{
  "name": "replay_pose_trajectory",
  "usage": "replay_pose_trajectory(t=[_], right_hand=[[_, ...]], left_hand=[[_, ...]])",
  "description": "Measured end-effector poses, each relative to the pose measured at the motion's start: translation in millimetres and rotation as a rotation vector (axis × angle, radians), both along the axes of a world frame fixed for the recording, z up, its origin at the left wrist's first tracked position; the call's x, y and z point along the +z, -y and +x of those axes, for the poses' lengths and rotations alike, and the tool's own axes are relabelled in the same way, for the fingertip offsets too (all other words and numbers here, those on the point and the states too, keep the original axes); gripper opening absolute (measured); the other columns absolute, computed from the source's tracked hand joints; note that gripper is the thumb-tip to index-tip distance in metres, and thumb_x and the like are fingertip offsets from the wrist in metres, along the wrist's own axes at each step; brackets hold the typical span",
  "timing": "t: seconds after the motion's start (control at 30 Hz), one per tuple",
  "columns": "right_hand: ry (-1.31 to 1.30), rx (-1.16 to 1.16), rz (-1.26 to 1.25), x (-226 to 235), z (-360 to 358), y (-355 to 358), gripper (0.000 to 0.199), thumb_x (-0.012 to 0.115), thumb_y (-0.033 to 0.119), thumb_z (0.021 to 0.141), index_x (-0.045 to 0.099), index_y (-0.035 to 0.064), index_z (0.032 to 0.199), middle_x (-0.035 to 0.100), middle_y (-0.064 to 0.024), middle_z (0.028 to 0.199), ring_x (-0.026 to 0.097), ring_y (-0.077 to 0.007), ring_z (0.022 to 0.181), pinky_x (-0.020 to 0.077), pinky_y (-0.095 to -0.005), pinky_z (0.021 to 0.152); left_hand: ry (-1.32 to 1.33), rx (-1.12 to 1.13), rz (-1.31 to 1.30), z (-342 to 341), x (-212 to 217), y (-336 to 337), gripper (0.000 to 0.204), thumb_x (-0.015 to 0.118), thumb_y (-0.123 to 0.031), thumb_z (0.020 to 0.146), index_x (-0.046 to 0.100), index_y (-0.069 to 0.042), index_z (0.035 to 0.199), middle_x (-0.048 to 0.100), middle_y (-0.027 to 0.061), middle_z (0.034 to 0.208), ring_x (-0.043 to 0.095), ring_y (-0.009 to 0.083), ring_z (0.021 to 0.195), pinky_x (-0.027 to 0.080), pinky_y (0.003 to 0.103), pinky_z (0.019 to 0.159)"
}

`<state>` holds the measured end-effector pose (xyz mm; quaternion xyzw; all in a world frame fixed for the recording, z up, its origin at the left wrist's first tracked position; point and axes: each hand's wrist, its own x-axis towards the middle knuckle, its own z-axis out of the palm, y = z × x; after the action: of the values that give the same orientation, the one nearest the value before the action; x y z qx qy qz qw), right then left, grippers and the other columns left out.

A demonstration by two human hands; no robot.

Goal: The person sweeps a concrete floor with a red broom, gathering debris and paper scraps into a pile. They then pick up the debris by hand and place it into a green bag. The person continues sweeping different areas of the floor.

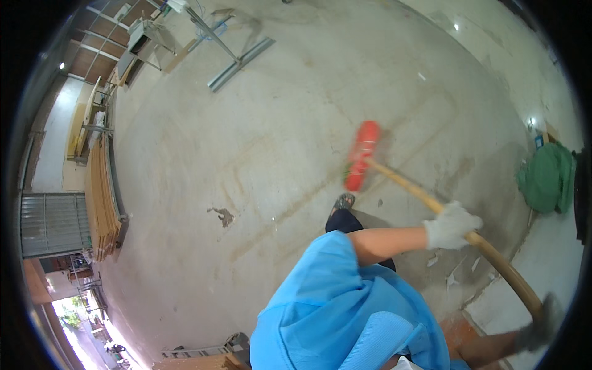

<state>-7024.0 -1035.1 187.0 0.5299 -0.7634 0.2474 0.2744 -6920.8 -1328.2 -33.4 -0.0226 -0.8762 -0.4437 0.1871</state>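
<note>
A push broom with a red head (364, 154) and a long wooden handle (407, 186) reaches across the right half of the view. Its head is on the concrete floor just ahead of my shoe (343, 201), slightly smeared by motion. My left hand (452, 226), in a white glove, is closed around the middle of the handle. Farther back, at the handle's upper end, my right hand (540, 324) grips it in a glove that looks dark grey and blurred. Some small scraps (452, 279) lie on the floor below my left hand.
A metal stand with a flat base (240, 64) is on the floor at the far left. Stacked brown boards (102, 197) line the left side. A green bundle (549, 179) sits by the right wall. A ladder (200, 351) lies at the lower edge.
</note>
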Motion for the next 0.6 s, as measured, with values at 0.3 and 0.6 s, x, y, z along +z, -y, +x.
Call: replay_pose_trajectory(t=[0.3, 0.6], right_hand=[[1.409, 0.353, 0.150, -244, 82, 367, 0.012, 0.053, 0.017, 0.097, 0.060, 0.0065, 0.098, 0.058, 0.0000, 0.094, 0.049, -0.0099, 0.084, 0.0409, -0.0257, 0.074], [0.801, -0.257, 0.349, -110, -90, 231, 0.041, 0.046, 0.036, 0.101, 0.066, 0.0013, 0.096, 0.065, -0.0060, 0.098, 0.057, -0.0143, 0.089, 0.0444, -0.0331, 0.087]], left_hand=[[0.936, 0.370, -0.323, 181, -169, 322, 0.043, 0.067, -0.023, 0.077, 0.063, -0.025, 0.120, 0.070, 0.0088, 0.101, 0.067, 0.0285, 0.095, 0.048, 0.044, 0.080], [0.433, 0.035, 0.205, -71, -144, 178, 0.036, 0.065, -0.019, 0.076, 0.065, -0.014, 0.111, 0.067, 0.0144, 0.107, 0.063, 0.0346, 0.102, 0.048, 0.045, 0.086]])
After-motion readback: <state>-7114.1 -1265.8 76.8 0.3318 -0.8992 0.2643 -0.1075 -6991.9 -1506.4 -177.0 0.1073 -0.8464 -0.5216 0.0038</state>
